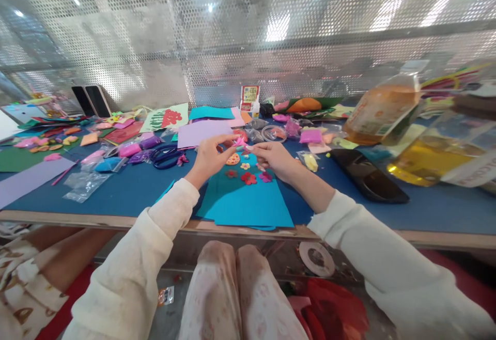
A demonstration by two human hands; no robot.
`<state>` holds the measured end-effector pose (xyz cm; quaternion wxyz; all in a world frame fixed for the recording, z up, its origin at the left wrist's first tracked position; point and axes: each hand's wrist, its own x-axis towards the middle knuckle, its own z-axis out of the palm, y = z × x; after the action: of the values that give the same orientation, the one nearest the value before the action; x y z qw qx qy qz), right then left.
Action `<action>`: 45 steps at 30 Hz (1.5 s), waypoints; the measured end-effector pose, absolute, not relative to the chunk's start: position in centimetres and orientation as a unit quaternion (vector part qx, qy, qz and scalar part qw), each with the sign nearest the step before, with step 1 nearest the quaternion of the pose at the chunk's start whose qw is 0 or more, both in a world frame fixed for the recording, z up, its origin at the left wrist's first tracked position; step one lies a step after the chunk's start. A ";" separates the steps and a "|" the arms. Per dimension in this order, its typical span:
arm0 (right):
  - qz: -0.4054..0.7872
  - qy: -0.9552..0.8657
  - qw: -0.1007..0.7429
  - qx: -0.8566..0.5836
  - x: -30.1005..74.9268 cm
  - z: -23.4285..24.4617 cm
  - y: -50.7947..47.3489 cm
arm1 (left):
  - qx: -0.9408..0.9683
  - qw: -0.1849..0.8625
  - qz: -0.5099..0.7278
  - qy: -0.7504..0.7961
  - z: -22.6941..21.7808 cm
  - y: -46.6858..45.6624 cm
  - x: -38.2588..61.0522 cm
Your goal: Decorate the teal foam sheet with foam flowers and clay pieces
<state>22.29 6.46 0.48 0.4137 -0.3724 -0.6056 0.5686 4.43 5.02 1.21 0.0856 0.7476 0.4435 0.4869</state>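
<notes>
We've got the small pink paper piece [240, 142] pinched between left hand [209, 158] and right hand [273, 158] above the teal sheet [244, 203], and any loosened fingertip could drop it among the paper flowers [248, 178].

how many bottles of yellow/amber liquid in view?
2, both at the table's right end: one amber bottle lying farther back, one yellow bottle nearer the edge. Clutter behind may hide more.

craft workshop: paper sheets [201, 132], scissors [165, 155], perforated metal wall [248, 35]
</notes>
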 end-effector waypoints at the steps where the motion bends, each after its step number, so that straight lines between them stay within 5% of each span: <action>1: 0.566 -0.603 0.414 -0.379 22.2 0.5 6.5 | 0.749 0.091 0.487 0.440 1.2 5.0 4.4; 8: 0.599 -0.589 0.398 -0.370 22.0 0.9 6.0 | 0.785 0.157 0.424 0.424 1.0 4.8 4.8; 23: 0.428 -0.733 0.392 -0.355 22.6 0.0 6.6 | 0.846 -0.015 0.406 0.345 0.3 5.1 5.1; 30: 0.550 -0.631 0.427 -0.342 22.3 0.0 7.0 | 0.817 -0.081 0.431 0.374 0.7 5.3 4.3; 45: 0.669 -0.619 0.329 -0.248 22.4 0.8 5.5 | 0.829 0.116 0.402 0.370 0.6 5.2 4.9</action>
<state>22.44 5.54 0.76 0.3287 -0.2479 -0.6190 0.6688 4.94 5.16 0.59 0.1160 0.8295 0.3705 0.4016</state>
